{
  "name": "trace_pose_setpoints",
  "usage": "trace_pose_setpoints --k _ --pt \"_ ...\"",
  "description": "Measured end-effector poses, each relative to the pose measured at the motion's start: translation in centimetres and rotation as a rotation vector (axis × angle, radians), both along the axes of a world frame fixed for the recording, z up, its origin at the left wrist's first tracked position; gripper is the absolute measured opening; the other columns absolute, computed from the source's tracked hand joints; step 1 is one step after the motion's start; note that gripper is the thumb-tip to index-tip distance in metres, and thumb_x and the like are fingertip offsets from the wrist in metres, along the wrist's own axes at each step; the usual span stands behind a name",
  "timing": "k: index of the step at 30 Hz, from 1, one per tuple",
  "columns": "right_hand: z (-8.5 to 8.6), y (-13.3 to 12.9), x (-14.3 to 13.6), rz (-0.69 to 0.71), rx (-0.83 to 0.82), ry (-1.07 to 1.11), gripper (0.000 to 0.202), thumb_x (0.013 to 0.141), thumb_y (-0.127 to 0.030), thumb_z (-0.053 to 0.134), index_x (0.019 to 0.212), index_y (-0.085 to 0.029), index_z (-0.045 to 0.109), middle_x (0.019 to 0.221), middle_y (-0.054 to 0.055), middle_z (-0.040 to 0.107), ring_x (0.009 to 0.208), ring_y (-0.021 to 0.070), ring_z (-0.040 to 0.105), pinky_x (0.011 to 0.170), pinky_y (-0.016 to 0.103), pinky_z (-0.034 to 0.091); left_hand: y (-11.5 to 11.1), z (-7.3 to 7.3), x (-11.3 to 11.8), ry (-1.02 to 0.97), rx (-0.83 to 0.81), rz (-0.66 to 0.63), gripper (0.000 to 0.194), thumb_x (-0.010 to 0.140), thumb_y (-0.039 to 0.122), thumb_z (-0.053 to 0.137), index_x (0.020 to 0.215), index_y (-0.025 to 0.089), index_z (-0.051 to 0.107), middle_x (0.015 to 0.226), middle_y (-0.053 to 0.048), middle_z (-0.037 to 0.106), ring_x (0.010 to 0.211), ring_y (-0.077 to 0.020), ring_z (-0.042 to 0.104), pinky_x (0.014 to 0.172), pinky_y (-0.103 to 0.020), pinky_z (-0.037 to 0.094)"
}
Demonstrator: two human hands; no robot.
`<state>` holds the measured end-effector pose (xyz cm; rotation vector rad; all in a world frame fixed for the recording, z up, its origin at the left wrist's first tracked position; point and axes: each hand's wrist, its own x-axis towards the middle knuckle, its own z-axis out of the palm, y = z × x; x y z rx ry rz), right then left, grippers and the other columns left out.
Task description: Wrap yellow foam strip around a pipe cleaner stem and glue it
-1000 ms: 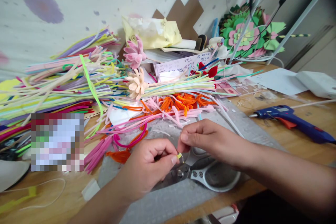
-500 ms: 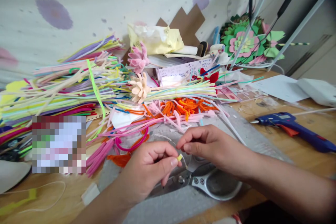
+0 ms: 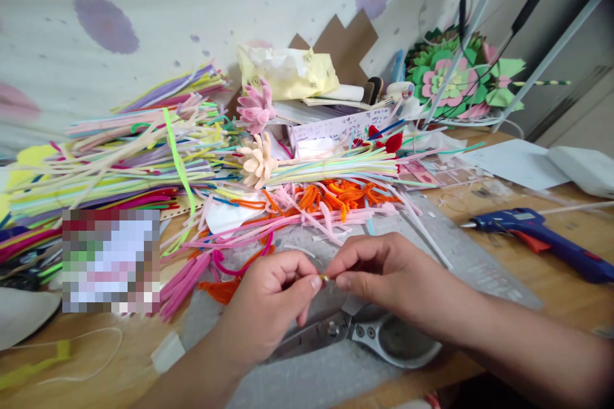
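Note:
A small yellow piece [image 3: 324, 278] shows between the fingertips of both hands. My left hand [image 3: 275, 297] pinches it between thumb and index finger. From the right, my right hand [image 3: 384, 275] meets it with thumb and index finger close together; whether those fingertips grip the piece or something thin beside it is too small to tell. Beneath the hands, large metal scissors [image 3: 369, 335] lie on the grey cutting mat [image 3: 288, 386], partly hidden by the left hand.
Bundled pipe cleaners [image 3: 119, 160] fill the left and back. Orange coils [image 3: 336, 195], a cream flower [image 3: 258, 161] and a pink flower [image 3: 256, 107] lie behind the hands. A blue glue gun [image 3: 532, 233] rests at the right, white paper [image 3: 515, 163] beyond it.
My right hand has come down and left so its fingertips meet the yellow piece at my left hand. Less of the yellow piece shows now. The view has shifted slightly.

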<state>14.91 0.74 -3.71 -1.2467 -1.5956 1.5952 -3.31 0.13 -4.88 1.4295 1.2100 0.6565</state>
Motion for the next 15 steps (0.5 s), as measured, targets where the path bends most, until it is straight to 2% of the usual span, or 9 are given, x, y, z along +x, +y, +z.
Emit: trace_pose_setpoints --k 4,10,15 --pt "-0.23 0.16 -0.3 -0.027 0.124 -0.057 0.008 0.07 -0.022 0.062 0.072 -0.015 0.066 0.063 0.0 0.059 0.059 0.012 0.049 0.054 0.023 0.039 -0.12 0.22 0.19 0.031 0.013 0.001 0.019 0.078 0.024 0.053 0.06 0.019 0.052 0.043 0.006 0.049 0.043 -0.0096 0.041 0.046 -0.021 0.031" --pt "-0.41 0.14 -0.5 -0.063 0.189 -0.07 0.002 0.071 -0.014 0.063 0.069 -0.014 0.064 0.066 0.001 0.062 0.061 0.0119 0.054 0.058 0.023 0.043 -0.17 0.33 0.21 0.053 0.054 -0.038 0.019 0.081 0.022 0.052 0.063 0.019 0.056 0.046 0.006 0.054 0.046 -0.01 0.046 0.049 -0.021 0.034" --pt "-0.32 -0.24 -0.32 -0.047 0.393 -0.086 0.016 0.075 -0.008 0.057 0.08 -0.015 0.071 0.077 0.004 0.066 0.074 0.0147 0.059 0.069 0.026 0.045 -0.16 0.55 0.28 0.039 0.094 -0.019 0.019 0.082 0.022 0.053 0.063 0.019 0.058 0.046 0.005 0.056 0.047 -0.0105 0.048 0.05 -0.022 0.034"
